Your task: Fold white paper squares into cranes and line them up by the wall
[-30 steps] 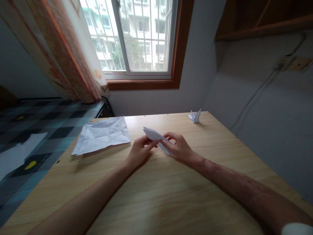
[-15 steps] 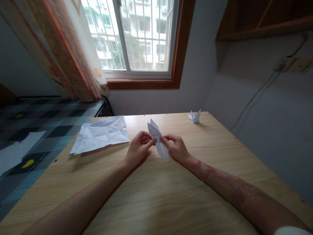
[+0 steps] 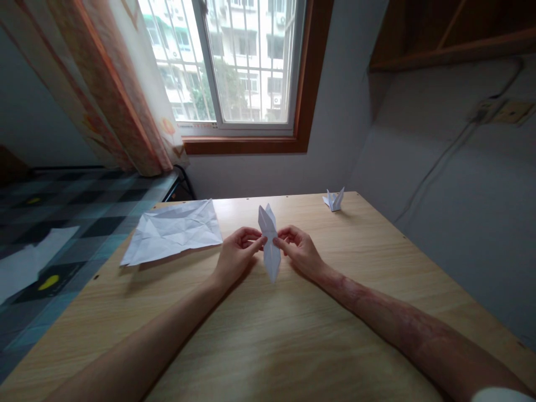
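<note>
A folded white paper [image 3: 271, 258], long and narrow with pointed ends, is held up just above the table between my two hands. My left hand [image 3: 242, 245] pinches its left edge near the middle, thumb in front. On the opposite edge, my right hand [image 3: 298, 245] pinches it the same way. Two points stand slightly apart at the paper's upper end, and one point hangs at the bottom. The fingertips behind the paper are partly hidden.
A creased white sheet [image 3: 176, 231] lies on the wooden table [image 3: 268, 335] to the left. At the far right corner sits a small folded paper crane [image 3: 334, 200]. Beyond the left edge, a bed [image 3: 96, 192] with checked cover bears more white paper [image 3: 37, 257].
The folded paper has turned from a slant to nearly upright, its lower end swinging left. The gap in its lower half has narrowed. Both hands keep hold of it.
</note>
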Available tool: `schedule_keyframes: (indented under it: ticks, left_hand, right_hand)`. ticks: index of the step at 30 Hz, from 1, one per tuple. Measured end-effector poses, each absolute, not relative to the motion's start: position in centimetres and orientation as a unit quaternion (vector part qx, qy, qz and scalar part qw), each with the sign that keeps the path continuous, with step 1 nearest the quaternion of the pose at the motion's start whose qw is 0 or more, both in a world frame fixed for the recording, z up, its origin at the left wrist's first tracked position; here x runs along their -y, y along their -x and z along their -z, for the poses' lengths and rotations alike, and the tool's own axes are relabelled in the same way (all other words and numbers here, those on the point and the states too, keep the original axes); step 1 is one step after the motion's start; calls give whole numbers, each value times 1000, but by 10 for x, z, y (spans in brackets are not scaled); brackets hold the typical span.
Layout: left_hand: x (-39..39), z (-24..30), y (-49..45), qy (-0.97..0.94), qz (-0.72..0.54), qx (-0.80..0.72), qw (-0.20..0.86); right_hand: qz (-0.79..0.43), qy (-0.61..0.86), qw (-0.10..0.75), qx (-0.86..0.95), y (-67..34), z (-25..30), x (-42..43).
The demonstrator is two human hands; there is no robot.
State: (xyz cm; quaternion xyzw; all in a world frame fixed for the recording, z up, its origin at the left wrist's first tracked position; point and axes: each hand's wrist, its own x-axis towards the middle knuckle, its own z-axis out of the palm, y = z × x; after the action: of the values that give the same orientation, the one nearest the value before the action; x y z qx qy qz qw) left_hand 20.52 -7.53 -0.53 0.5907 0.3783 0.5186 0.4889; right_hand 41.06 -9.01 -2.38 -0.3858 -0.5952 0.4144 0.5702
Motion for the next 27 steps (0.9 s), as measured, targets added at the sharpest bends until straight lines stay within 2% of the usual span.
schedule_keyframes:
  ticks: [17,21,27]
  left_hand:
    - [80,-1,-204,-605,-466,-370,529]
    - [81,2,-205,-637,-447,-380,500]
    - [80,2,-204,-655,-492,-390,420]
  right_hand:
    - [-426,376,561,602,-410,23,93]
    - [-450,372,564,585,-410,20,94]
    - [-447,374,553,595,-408,17,95]
